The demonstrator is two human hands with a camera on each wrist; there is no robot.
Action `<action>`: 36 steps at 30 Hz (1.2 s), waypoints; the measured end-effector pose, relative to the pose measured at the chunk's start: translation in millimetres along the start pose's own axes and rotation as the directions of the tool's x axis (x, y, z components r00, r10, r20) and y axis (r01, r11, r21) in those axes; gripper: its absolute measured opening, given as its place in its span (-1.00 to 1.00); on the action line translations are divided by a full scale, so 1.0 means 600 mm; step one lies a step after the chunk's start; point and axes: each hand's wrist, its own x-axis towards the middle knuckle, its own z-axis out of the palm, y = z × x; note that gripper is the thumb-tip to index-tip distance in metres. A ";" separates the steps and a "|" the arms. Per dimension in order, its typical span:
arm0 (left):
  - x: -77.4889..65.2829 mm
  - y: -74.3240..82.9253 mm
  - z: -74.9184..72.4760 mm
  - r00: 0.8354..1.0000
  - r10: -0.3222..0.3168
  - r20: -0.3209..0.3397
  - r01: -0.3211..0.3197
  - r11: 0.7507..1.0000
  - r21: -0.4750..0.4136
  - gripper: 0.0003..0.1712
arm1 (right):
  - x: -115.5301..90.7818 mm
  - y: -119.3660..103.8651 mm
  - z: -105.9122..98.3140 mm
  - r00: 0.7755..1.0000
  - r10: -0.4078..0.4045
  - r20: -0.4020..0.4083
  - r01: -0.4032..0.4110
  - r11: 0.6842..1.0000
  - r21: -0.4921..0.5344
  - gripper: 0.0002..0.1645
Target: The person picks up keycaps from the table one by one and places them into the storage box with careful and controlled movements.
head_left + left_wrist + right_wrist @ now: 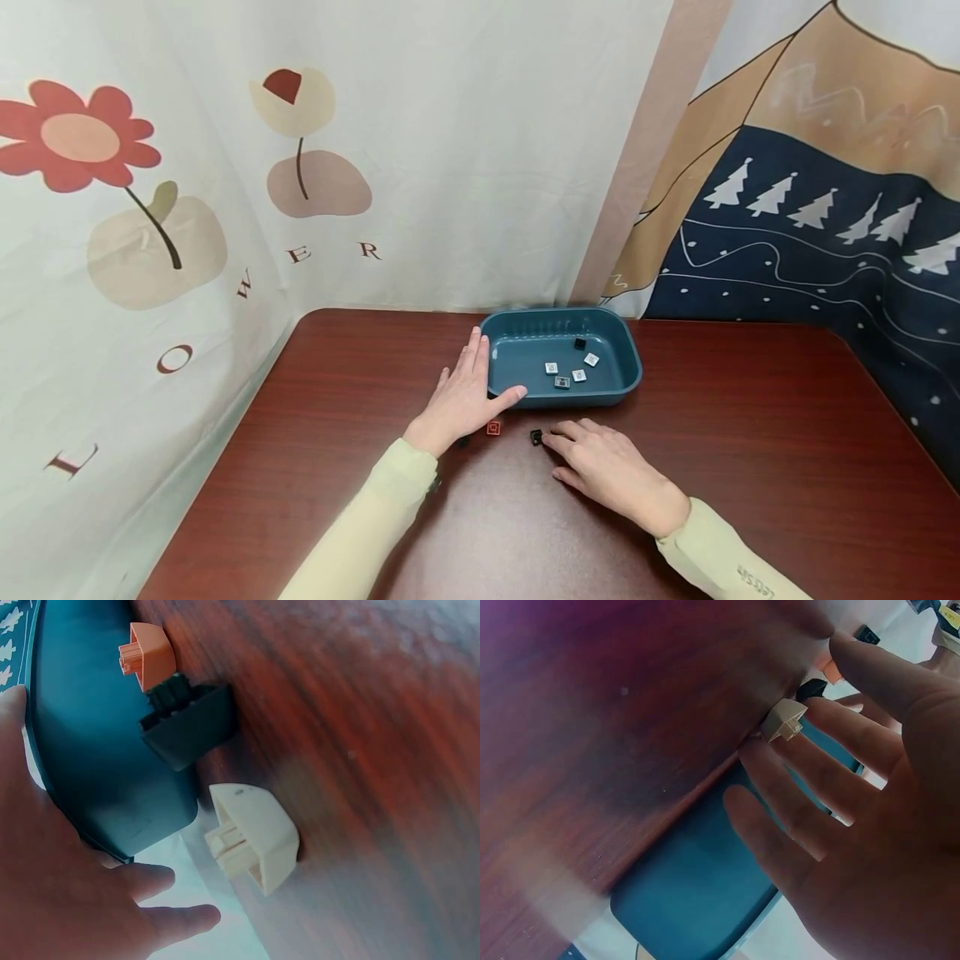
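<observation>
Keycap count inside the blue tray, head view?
5: black keycap farthest back; right white keycap, left white keycap, middle white keycap in front of it; greyish keycap nearest the front. The blue tray wall or left hand may hide more.

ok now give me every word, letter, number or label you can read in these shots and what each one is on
"L O W E R": separate letters strung along the white cloth.
Right sleeve: dark lettering, upside down and too blurred to read surely.
Yellow label: too small and blurred to read.
White key caps in the tray: any marks are too small to read.
</observation>
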 end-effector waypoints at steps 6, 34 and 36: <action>0.001 0.000 0.000 1.000 0.002 -0.002 -0.002 1.000 -0.001 0.31 | -0.001 -0.002 -0.002 1.000 0.012 -0.011 -0.012 1.000 0.020 -0.65; 0.003 -0.003 0.003 1.000 0.010 -0.004 -0.010 1.000 0.002 0.32 | -0.017 -0.006 -0.009 1.000 0.011 0.002 -0.011 0.997 0.078 -0.85; 0.003 -0.003 0.003 1.000 0.009 -0.003 -0.009 1.000 0.000 0.32 | -0.018 -0.006 -0.010 1.000 0.012 0.002 -0.012 0.996 0.089 -0.85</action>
